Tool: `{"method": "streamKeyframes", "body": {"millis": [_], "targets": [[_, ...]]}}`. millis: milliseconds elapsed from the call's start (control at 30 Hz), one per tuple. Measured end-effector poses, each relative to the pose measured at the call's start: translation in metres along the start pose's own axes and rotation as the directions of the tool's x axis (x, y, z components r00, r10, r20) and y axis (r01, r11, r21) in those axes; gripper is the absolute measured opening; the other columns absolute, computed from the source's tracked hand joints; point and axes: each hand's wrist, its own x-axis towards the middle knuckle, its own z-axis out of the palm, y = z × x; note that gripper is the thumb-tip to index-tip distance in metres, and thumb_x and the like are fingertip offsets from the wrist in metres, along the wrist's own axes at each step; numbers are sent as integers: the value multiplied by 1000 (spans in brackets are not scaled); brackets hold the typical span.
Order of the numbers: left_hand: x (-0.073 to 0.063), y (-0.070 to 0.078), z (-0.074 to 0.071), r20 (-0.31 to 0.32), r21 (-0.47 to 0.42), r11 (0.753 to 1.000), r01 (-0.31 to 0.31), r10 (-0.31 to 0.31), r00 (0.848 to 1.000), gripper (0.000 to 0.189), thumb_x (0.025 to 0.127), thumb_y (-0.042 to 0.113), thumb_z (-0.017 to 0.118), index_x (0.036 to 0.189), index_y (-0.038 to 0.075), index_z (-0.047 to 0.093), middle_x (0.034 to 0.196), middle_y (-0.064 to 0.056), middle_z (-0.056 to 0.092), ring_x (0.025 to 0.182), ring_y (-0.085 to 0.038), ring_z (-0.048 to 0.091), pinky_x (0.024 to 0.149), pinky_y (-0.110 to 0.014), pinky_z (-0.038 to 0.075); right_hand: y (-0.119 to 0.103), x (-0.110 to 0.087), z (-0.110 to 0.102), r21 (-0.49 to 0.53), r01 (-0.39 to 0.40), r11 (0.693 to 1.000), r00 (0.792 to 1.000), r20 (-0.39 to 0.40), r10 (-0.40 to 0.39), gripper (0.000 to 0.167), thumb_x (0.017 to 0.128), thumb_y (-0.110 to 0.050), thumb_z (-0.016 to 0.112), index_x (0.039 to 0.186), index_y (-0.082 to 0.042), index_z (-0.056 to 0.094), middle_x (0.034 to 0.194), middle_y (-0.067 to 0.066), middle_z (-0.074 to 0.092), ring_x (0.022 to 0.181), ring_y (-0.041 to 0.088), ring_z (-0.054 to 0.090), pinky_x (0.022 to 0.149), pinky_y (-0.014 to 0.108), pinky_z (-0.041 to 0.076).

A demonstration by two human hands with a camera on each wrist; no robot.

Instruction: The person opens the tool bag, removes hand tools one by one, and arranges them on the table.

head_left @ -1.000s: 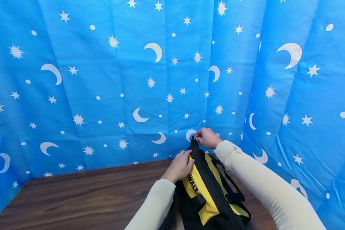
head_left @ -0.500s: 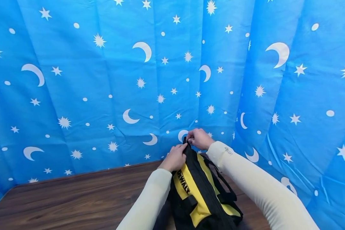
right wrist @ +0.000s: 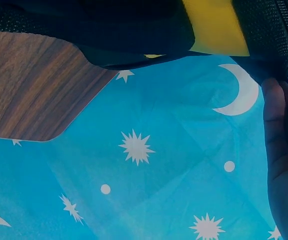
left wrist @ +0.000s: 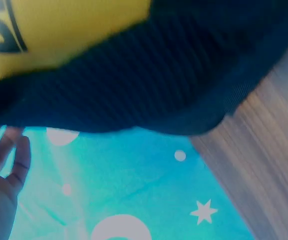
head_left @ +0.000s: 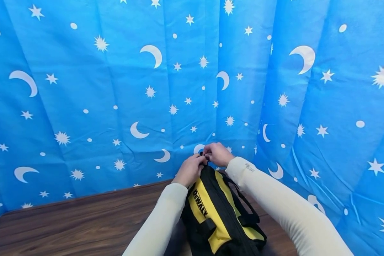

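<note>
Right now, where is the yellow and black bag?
In the head view, the bag is at the bottom, just right of the middle, on the brown table, with the left hand and right hand at its far end.

On the table (head_left: 83, 220), right of the middle and stretching from near to far, a bag (head_left: 225, 211). At its far end, close together, left hand (head_left: 188, 171) to the left, right hand (head_left: 219, 155) to the right. Along the bag's right side, a handle (head_left: 252, 217). Behind the table's far edge and off right, a curtain (head_left: 115, 85).
</note>
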Motion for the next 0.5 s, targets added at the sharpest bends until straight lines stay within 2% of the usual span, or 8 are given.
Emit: {"method": "streamKeyframes", "body": {"millis": [100, 233, 367, 500], "targets": [[0, -3, -2, 19, 7, 998, -66, 66, 998, 12, 91, 3, 60, 94, 14, 64, 93, 2, 51, 85, -16, 50, 78, -31, 45, 0, -1, -1, 7, -11, 1000, 1000, -7, 11, 16, 95, -5, 54, 85, -12, 66, 80, -1, 61, 71, 15, 56, 67, 29, 48], [2, -3, -6, 94, 45, 990, -130, 125, 988, 17, 89, 0, 62, 93, 16, 63, 94, 1, 49, 85, -16, 50, 77, -29, 45, -1, -3, -3, 15, -33, 999, 999, -11, 33, 17, 95, -4, 54, 86, -11, 66, 81, 0, 61, 71, 16, 56, 65, 29, 48], [3, -2, -9, 153, 89, 984, -155, 140, 978, 19, 87, 0, 64, 95, 17, 62, 94, 0, 46, 84, -16, 50, 75, -28, 45, -3, -3, -3, 19, -43, 999, 999, 4, 43, 17, 95, -5, 53, 87, -12, 65, 81, -1, 60, 72, 17, 56, 65, 28, 47], [3, -3, -10, 160, 124, 979, -165, 144, 977, 18, 86, 1, 66, 94, 17, 61, 92, 1, 46, 83, -16, 50, 75, -28, 45, -5, -4, -1, 23, -27, 999, 1000, 10, 27, 18, 96, -4, 52, 85, -12, 64, 78, 0, 59, 70, 17, 55, 62, 28, 46]]}}
